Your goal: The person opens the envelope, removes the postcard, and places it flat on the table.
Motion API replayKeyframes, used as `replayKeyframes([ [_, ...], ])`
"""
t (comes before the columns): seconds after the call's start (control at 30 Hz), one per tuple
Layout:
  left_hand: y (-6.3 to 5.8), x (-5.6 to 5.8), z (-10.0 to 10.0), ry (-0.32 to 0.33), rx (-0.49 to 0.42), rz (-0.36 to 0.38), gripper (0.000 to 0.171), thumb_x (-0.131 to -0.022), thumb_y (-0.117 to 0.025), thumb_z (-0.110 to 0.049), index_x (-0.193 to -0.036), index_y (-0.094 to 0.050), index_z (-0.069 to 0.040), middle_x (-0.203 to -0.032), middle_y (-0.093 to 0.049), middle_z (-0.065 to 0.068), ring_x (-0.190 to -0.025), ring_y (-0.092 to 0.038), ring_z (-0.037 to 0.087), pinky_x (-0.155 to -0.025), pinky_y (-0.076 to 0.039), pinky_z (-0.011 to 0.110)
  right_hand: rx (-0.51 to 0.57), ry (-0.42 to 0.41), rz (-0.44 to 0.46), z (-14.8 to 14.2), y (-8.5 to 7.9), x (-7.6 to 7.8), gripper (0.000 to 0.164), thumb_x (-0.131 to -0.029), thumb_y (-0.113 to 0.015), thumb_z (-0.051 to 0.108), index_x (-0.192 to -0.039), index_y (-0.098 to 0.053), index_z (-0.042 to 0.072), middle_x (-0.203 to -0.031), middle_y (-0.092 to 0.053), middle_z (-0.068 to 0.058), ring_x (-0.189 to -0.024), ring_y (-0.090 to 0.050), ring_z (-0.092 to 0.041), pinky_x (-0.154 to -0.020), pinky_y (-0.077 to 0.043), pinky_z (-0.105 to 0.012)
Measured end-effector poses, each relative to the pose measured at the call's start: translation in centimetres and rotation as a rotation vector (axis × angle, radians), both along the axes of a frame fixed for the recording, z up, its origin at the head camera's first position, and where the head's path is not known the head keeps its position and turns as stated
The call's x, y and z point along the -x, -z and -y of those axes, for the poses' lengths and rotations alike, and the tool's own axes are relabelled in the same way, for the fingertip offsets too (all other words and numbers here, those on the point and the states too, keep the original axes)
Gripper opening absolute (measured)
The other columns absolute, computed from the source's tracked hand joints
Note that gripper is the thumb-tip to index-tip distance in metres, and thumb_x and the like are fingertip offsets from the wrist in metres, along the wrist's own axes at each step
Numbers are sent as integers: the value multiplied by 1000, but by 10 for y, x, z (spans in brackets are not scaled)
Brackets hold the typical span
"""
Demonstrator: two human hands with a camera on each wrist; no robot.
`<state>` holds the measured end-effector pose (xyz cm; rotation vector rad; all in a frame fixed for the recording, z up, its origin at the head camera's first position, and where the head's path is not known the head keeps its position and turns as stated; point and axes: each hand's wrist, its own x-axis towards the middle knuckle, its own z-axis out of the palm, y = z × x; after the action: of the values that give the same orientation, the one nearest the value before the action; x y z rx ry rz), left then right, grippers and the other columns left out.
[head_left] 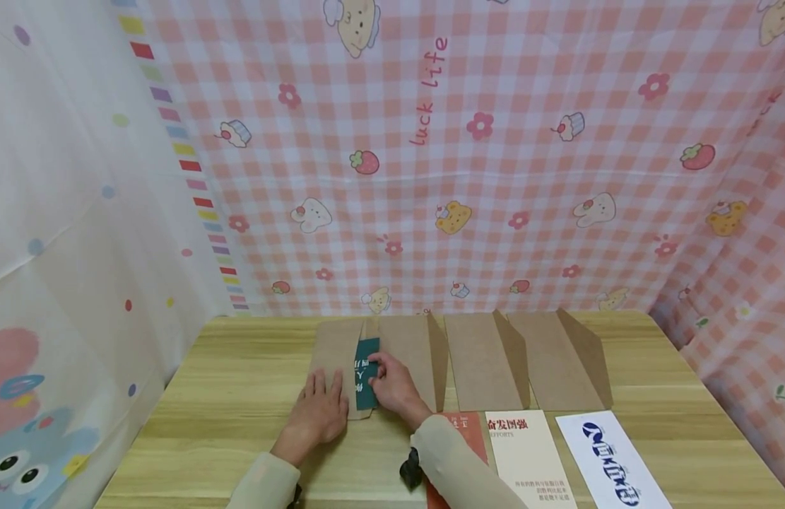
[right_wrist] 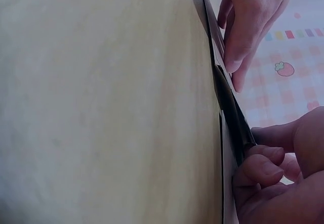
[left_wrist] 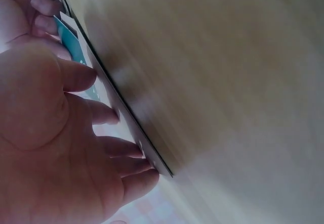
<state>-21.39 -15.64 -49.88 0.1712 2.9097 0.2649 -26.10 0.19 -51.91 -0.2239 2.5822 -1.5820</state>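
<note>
At the left end of a row of brown kraft envelopes lies one envelope (head_left: 335, 343) with my left hand (head_left: 319, 411) resting on it, fingers spread. A dark green card (head_left: 364, 378) with white lettering sticks out of its right-hand opening, the left part hidden inside. My right hand (head_left: 397, 387) pinches the card's right edge between thumb and fingers. In the left wrist view, the card (left_wrist: 72, 43) shows beyond the left fingers. From the right wrist, the held card (right_wrist: 234, 120) appears edge-on, slightly raised off the wooden table.
Three more envelopes (head_left: 487, 360) with flaps open lie to the right along the table's back. Nearer the front are a red card (head_left: 465, 428), partly under my right sleeve, a cream card (head_left: 526, 452) and a white card (head_left: 611, 459). Patterned cloth (head_left: 392, 191) hangs behind.
</note>
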Motion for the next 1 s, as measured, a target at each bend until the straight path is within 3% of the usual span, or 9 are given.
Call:
replayKeyframes([
  [0.4, 2, 4, 4, 3, -14, 11, 56, -105, -39, -26, -152, -32, 4, -155, -22, 36, -146, -19, 50, -117, -22, 59, 18, 7, -22, -3, -2, -1, 36, -89, -65, -5, -124, -62, 3, -81, -48, -2, -77, -50, -18, -70, -41, -31],
  [1.0, 2, 6, 4, 8, 26, 17, 57, -106, -40, -28, -153, -31, 2, -156, -23, 34, -146, -20, 48, -117, -23, 57, 29, -8, 38, -11, -4, -1, 36, -92, -63, -3, -127, -61, 5, -84, -48, -3, -82, -51, -20, -72, -41, -33],
])
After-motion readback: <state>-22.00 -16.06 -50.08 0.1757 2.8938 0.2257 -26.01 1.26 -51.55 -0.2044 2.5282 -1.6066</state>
